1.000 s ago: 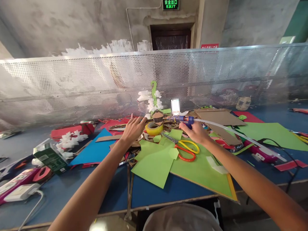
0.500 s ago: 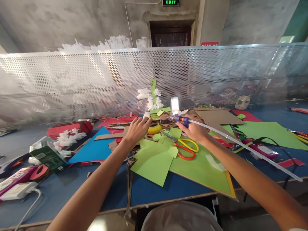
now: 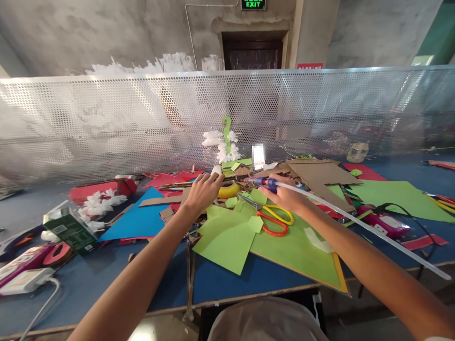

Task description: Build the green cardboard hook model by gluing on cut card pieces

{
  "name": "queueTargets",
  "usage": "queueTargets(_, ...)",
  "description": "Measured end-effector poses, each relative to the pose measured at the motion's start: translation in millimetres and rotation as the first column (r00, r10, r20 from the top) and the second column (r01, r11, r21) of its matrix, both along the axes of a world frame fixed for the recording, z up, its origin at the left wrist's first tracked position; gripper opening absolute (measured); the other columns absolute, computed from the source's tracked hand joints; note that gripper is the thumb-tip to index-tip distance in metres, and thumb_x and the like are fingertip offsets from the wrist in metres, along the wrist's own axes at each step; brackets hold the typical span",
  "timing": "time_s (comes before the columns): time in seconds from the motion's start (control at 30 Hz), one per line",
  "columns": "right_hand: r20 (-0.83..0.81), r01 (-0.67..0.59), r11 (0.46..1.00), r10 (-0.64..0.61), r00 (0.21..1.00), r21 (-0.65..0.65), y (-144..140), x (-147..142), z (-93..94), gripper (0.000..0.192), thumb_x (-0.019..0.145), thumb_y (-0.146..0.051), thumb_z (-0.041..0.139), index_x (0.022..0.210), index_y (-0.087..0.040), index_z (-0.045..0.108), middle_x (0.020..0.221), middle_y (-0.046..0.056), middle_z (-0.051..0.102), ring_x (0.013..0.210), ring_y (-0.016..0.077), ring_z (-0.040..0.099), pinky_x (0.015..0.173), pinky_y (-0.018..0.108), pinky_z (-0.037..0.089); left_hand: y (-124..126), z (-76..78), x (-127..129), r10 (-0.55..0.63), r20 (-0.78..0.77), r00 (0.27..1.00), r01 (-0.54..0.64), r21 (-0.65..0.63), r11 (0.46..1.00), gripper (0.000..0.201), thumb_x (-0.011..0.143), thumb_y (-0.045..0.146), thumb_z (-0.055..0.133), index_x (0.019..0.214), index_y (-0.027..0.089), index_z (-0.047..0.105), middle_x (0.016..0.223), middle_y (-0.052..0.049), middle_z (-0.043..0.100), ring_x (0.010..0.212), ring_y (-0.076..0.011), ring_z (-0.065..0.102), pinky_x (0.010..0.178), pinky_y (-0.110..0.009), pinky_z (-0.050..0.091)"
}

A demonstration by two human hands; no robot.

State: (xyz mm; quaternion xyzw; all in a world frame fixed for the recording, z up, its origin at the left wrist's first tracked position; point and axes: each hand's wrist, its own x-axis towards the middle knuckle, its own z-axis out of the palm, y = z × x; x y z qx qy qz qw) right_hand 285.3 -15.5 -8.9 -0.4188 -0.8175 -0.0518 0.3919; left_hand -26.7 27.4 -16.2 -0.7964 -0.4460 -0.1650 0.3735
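Observation:
My right hand grips a blue glue gun with a long clear glue stick trailing back to the right. Its nozzle points left at a small cardboard piece. My left hand rests on the scrap pile, fingers flat beside a yellow tape roll and that cardboard piece. Orange and yellow scissors lie on green paper just below my right hand.
The blue table is littered with red, blue and green paper and cardboard sheets. A green box and a power strip sit at the left, a pink glue gun at the right. A perforated metal screen closes the back.
My left hand moved slightly forward onto the pile by the tape roll. The glue gun in my right hand shifted a little left and lower, its stick tilting down to the right.

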Motion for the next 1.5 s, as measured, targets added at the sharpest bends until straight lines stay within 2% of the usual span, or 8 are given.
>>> queueTargets(0.13, 0.005, -0.128, 0.992, 0.128, 0.992, 0.017, 1, 2, -0.7, 0.034, 0.102, -0.054, 0.054, 0.089, -0.023, 0.062, 0.093, 0.007, 0.069, 0.073, 0.0206, 0.062, 0.066, 0.032, 0.042, 1, -0.6, -2, 0.007, -0.005, 1.000, -0.007, 0.004, 1.000, 0.024, 0.103, 0.016, 0.049, 0.122, 0.019, 0.064, 0.110, -0.011, 0.074, 0.098, -0.0272, 0.068, 0.086, -0.039, 0.048)
queueTargets(0.3, -0.122, 0.005, 0.995, 0.006, 0.993, 0.096, 5, 7, 1.1, 0.028, 0.099, -0.051, 0.058, 0.098, -0.024, 0.064, 0.087, 0.006, 0.070, 0.075, 0.0234, 0.064, 0.067, 0.033, 0.044, 1, -0.7, -2, 0.006, -0.030, 1.000, -0.006, 0.023, 1.000, 0.024, 0.103, 0.015, 0.050, 0.121, 0.019, 0.064, 0.110, -0.012, 0.074, 0.098, -0.0275, 0.067, 0.086, -0.039, 0.049)
queueTargets(0.77, -0.081, 0.173, 0.983, -0.169, 0.982, 0.053, 6, 11, 1.4, 0.035, 0.098, -0.057, 0.057, 0.089, -0.023, 0.061, 0.079, 0.008, 0.071, 0.070, 0.0249, 0.064, 0.062, 0.033, 0.039, 3, -1.0, -4, 0.017, -0.030, 0.999, -0.016, 0.039, 0.999, 0.026, 0.104, 0.016, 0.048, 0.123, 0.020, 0.065, 0.110, -0.011, 0.074, 0.099, -0.0273, 0.068, 0.086, -0.039, 0.048)
queueTargets(0.93, -0.263, -0.081, 0.990, 0.048, 0.964, -0.116, 9, 17, -2.8, 0.040, 0.097, -0.065, 0.056, 0.097, -0.025, 0.057, 0.076, 0.003, 0.068, 0.066, 0.0224, 0.064, 0.060, 0.033, 0.047, 4, 0.1, -6, 0.018, 0.001, 1.000, -0.018, 0.013, 1.000, 0.026, 0.104, 0.017, 0.049, 0.125, 0.020, 0.064, 0.109, -0.011, 0.075, 0.097, -0.0265, 0.068, 0.085, -0.039, 0.048)
queueTargets(1.03, -0.495, -0.372, 0.890, 0.207, 0.844, -0.263, 9, 16, -5.0, 0.051, 0.093, -0.070, 0.063, 0.117, -0.028, 0.046, 0.068, -0.005, 0.061, 0.045, 0.0163, 0.056, 0.046, 0.029, 0.046, 4, 0.3, -6, 0.021, 0.002, 1.000, -0.021, 0.007, 1.000, 0.027, 0.105, 0.018, 0.048, 0.125, 0.019, 0.065, 0.109, -0.011, 0.075, 0.097, -0.0268, 0.068, 0.085, -0.039, 0.048)
queueTargets(1.13, -0.674, -0.591, 0.768, 0.302, 0.674, -0.246, 10, 14, -5.8, 0.062, 0.093, -0.083, 0.048, 0.126, -0.032, 0.034, 0.066, -0.009, 0.059, 0.039, 0.0162, 0.057, 0.039, 0.028, 0.047, 4, 0.3, -7, 0.020, 0.014, 1.000, -0.020, 0.005, 1.000, 0.028, 0.105, 0.019, 0.046, 0.125, 0.019, 0.066, 0.106, -0.012, 0.074, 0.096, -0.0274, 0.068, 0.086, -0.040, 0.048)
queueTargets(1.3, -0.752, -0.551, 0.812, 0.239, 0.615, -0.192, 11, 13, -1.3, 0.072, 0.094, -0.088, 0.027, 0.139, -0.033, 0.038, 0.066, -0.008, 0.057, 0.038, 0.0155, 0.060, 0.037, 0.026, 0.046, 4, 0.2, -8, 0.016, 0.023, 1.000, -0.016, 0.000, 1.000, 0.028, 0.105, 0.018, 0.045, 0.124, 0.020, 0.066, 0.105, -0.012, 0.074, 0.096, -0.0274, 0.069, 0.086, -0.040, 0.048)
queueTargets(1.5, -0.740, -0.453, 0.864, 0.155, 0.654, -0.219, 6, 14, 4.5, 0.067, 0.098, -0.080, 0.040, 0.142, -0.030, 0.043, 0.073, -0.004, 0.061, 0.044, 0.0159, 0.064, 0.039, 0.026, 0.048, 7, -2.5, -10, 0.011, 0.042, 0.999, -0.010, -0.012, 1.000, 0.028, 0.103, 0.017, 0.048, 0.125, 0.020, 0.065, 0.107, -0.013, 0.074, 0.098, -0.0280, 0.070, 0.087, -0.040, 0.049)
